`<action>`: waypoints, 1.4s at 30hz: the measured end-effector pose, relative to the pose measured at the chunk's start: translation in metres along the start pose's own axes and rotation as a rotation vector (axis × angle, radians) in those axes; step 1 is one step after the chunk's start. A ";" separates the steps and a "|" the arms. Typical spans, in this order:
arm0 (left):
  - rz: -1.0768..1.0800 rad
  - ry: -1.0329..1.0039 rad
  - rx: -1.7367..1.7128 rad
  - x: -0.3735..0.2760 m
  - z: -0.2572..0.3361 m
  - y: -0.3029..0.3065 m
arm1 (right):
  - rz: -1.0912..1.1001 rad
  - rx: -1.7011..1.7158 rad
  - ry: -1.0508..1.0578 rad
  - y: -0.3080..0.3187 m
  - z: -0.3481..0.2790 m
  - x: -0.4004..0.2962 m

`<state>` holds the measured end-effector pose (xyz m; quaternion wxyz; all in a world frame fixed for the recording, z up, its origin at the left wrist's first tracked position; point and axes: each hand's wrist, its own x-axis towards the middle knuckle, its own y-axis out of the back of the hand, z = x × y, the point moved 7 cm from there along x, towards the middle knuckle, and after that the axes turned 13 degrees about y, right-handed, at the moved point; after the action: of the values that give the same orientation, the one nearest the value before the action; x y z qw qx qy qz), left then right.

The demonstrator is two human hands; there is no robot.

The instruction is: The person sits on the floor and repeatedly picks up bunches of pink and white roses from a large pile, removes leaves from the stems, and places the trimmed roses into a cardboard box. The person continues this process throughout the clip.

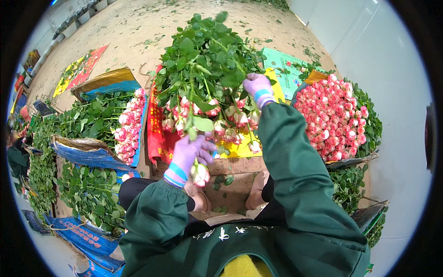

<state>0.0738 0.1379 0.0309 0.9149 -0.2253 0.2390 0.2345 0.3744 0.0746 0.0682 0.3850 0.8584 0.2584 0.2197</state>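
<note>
My left hand (189, 154), in a lilac glove with a striped cuff, grips a single rose stem (191, 104). Its pink-edged white bloom (200, 175) hangs below the hand, and leaves show along the stem above. My right hand (259, 88), gloved alike, is at the right side of a large heap of leafy rose stems (193, 52). Its fingertips meet a stem there, but whether they are closed on it is unclear. The heap's pink and white blooms (221, 126) point towards me, over red and yellow printed sheeting (235, 150).
Right of me stands a dense bundle of pink roses (328, 117). On the left, more roses (129, 128) lie between blue wrappers (83, 150). A green printed sheet (282, 69) lies beyond, near a white wall (380, 86). Fallen leaves dot the floor (138, 31). Another person's sleeve (18, 161) shows far left.
</note>
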 end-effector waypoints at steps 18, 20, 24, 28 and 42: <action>0.438 -0.756 -0.024 -0.073 0.087 0.061 | -0.186 0.136 0.379 0.027 0.016 -0.104; 0.295 -0.738 -0.072 -0.080 0.104 0.071 | -0.305 -0.034 0.350 0.003 0.026 -0.127; 0.438 -0.853 0.118 -0.110 0.130 0.090 | -0.661 -0.109 0.174 -0.056 0.052 -0.182; 0.630 -0.882 0.232 -0.129 0.124 0.101 | -0.775 -0.339 0.196 -0.106 0.079 -0.221; 0.672 -0.824 0.224 -0.124 0.115 0.112 | -0.585 -0.579 0.438 -0.182 0.104 -0.252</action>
<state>-0.0447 0.2468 0.1550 0.8260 0.0729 -0.0569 0.5560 0.1906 -0.0332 -0.1809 0.5908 0.5400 0.4930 0.3411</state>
